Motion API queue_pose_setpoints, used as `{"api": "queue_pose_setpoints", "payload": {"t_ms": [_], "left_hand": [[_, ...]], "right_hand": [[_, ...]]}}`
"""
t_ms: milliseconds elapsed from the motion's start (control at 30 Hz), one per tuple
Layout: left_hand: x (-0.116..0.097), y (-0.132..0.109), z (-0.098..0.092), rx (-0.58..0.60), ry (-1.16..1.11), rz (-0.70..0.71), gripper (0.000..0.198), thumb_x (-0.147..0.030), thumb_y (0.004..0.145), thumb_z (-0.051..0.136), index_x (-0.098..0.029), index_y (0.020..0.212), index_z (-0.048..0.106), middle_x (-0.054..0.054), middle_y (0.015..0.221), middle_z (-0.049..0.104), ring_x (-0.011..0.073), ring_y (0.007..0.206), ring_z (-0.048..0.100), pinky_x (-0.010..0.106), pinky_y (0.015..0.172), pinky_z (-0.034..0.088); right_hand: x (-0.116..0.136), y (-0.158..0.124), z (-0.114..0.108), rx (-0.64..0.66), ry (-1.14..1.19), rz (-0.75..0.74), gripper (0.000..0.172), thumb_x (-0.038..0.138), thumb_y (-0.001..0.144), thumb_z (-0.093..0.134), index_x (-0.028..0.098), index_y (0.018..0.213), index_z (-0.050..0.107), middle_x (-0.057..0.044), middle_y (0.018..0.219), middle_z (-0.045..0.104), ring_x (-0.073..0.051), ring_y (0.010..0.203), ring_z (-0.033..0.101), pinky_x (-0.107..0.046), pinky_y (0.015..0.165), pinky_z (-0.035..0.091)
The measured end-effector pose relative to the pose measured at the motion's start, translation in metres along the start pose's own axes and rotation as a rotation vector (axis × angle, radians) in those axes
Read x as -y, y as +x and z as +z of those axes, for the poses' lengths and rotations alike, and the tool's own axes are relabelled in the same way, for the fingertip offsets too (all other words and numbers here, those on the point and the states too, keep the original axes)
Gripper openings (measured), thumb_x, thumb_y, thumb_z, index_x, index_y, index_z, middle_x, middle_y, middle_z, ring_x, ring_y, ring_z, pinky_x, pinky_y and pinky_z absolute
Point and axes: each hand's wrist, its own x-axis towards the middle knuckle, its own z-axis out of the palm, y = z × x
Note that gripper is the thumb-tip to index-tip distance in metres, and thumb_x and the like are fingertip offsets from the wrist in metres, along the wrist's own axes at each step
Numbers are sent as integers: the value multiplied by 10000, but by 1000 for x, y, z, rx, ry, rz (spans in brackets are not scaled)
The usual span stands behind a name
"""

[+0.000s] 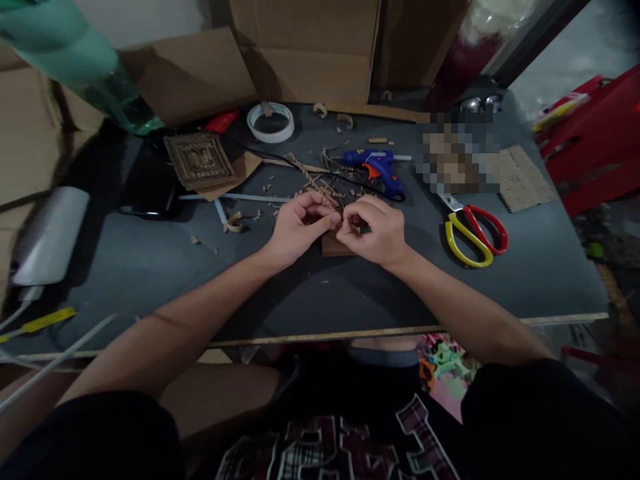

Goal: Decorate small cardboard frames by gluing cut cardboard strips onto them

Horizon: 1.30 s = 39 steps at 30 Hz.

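Observation:
My left hand (299, 225) and my right hand (374, 230) meet over the middle of the dark table (150, 267). Both are closed in a pinch on a small piece of cardboard (341, 217), too small to make out well. A flat brown cardboard piece (333, 247) lies on the table right under them. Cardboard scraps (320, 180) lie just beyond my fingers. A blue glue gun (375, 167) rests behind my right hand, and its black cord runs left.
Red-and-yellow scissors (475, 233) lie to the right, next to a corrugated cardboard sheet (525, 177). A tape roll (271, 122), a woven cardboard square (200, 160) and a dark phone (150, 193) sit at the back left. Cardboard boxes (305, 47) stand behind. A red crate (595, 140) is at far right.

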Motion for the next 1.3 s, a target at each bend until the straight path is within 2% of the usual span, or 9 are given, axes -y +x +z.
{"api": "queue_pose_setpoints", "payload": {"t_ms": [133, 300, 567, 733, 867, 1000, 1133, 1300], "left_hand": [[1, 0, -1, 8, 62, 10, 419, -433, 671, 883, -158, 829, 608, 5, 839, 723, 77, 711, 687, 207, 772, 561], [1, 1, -2, 15, 116, 37, 382, -440, 709, 850, -151, 882, 671, 14, 812, 731, 97, 733, 696, 211, 774, 567], [4, -3, -3, 47, 235, 201, 317, -408, 812, 771, -155, 987, 694, 26, 851, 751, 99, 772, 702, 189, 751, 565], [3, -2, -3, 13, 244, 160, 371, -424, 799, 783, -157, 1039, 689, 50, 941, 764, 117, 838, 722, 206, 803, 577], [3, -1, -4, -14, 205, 142, 409, -451, 772, 807, -160, 1039, 700, 60, 980, 770, 126, 878, 730, 211, 821, 586], [4, -1, -5, -26, 171, 86, 467, -493, 755, 813, -171, 1075, 707, 51, 931, 774, 127, 839, 728, 229, 811, 596], [4, -1, -5, 23, 122, 36, 462, -473, 759, 816, -162, 1085, 711, 19, 789, 745, 99, 714, 699, 207, 755, 591], [2, -1, -3, 103, 160, 9, 443, -469, 756, 818, -150, 1050, 727, 26, 823, 749, 104, 746, 698, 192, 743, 581]], "right_hand": [[-1, 0, 0, 40, 72, 71, 99, 138, 750, 539, 213, 697, 575, 32, 649, 586, -94, 587, 525, -222, 580, 430], [-1, 4, -1, 44, 158, 138, 101, 149, 745, 544, 206, 664, 558, 42, 622, 541, -83, 553, 484, -218, 552, 403], [-1, 6, -4, 63, 289, 182, 95, 128, 695, 590, 197, 650, 542, 53, 626, 552, -68, 544, 476, -202, 538, 397], [-1, 5, -4, 44, 247, 145, 68, 170, 788, 601, 200, 727, 603, 44, 656, 567, -71, 553, 494, -203, 545, 424], [-2, 4, -5, 9, 267, 80, 85, 246, 870, 657, 183, 880, 713, 11, 704, 677, -77, 571, 568, -198, 555, 469], [-5, 2, -6, 21, 198, 35, 128, 252, 924, 630, 197, 934, 745, -6, 791, 756, -86, 632, 644, -211, 631, 514], [-13, 3, -11, 159, 143, -6, 170, 266, 974, 580, 198, 892, 712, 0, 812, 744, -98, 730, 676, -209, 663, 495], [-21, 6, -18, 301, 8, -73, 272, 321, 1035, 466, 197, 913, 676, -17, 892, 746, -113, 797, 686, -223, 632, 449]]}}
